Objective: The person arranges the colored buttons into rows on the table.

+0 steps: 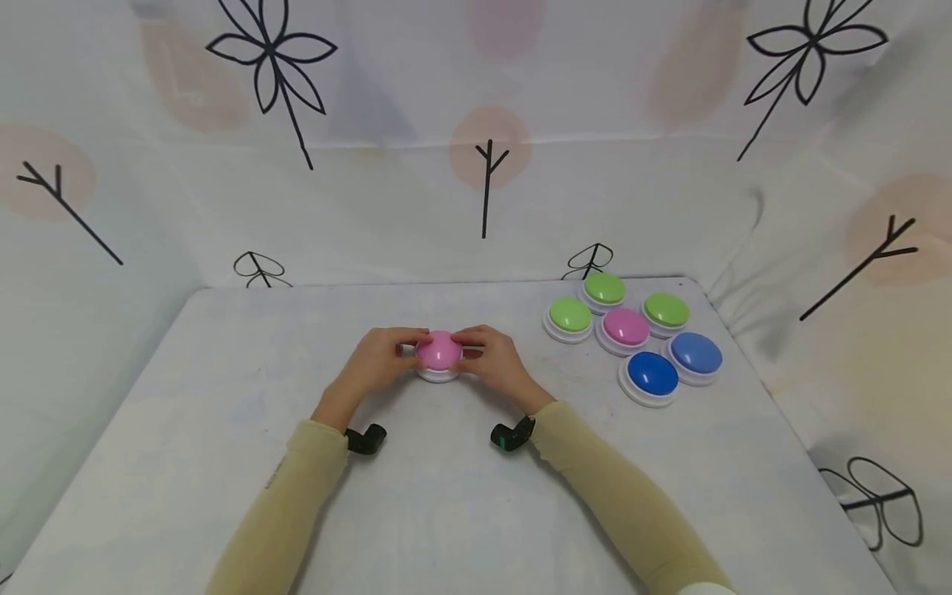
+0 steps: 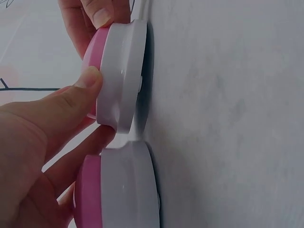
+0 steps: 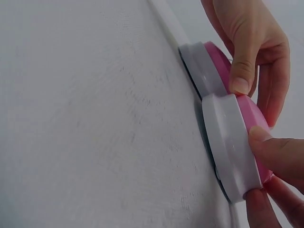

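Note:
Both hands hold one round push button (image 1: 440,351) with a pink dome and a white base, low over the middle of the table. My left hand (image 1: 375,359) grips it from the left, its thumb against the pink rim. From the opposite side my right hand (image 1: 494,364) pinches the same button. The base looks slightly tilted in the left wrist view, with a dark gap under it. A second pink push button (image 2: 126,190) sits beside it, close to the left hand's fingers; in the head view that hand hides nearly all of it.
A cluster of similar buttons stands at the table's right rear: three green ones, including a green button (image 1: 570,316), a pink button (image 1: 625,328), a dark blue button (image 1: 652,374) and a lighter blue button (image 1: 696,354). Patterned cloth (image 1: 402,207) hangs around the white table (image 1: 461,504).

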The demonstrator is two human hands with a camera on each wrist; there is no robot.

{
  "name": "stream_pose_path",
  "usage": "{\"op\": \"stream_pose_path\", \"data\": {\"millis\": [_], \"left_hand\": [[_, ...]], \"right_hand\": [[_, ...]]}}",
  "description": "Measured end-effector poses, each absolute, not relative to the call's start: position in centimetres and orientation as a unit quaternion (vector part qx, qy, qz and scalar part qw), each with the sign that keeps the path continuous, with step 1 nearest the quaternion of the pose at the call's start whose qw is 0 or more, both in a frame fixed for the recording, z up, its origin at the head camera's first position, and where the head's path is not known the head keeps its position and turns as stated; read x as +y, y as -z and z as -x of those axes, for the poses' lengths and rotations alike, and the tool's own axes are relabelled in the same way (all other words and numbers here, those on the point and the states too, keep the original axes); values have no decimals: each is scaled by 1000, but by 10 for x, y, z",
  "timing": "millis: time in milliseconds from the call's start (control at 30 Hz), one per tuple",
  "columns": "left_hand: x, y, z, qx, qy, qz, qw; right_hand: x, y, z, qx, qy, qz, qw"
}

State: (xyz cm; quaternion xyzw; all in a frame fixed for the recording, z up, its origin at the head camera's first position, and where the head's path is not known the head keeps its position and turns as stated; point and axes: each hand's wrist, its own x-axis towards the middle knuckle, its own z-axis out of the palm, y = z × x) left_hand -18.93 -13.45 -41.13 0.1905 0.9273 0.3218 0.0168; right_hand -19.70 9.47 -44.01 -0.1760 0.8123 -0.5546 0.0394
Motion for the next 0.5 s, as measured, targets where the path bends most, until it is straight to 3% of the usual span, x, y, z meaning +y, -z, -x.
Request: {"op": "stream_pose_path", "data": {"millis": [500], "left_hand": [[-143, 411, 192, 925, -309, -218, 26]], "right_hand": [[90, 441, 195, 822, 540, 177, 42]]}}
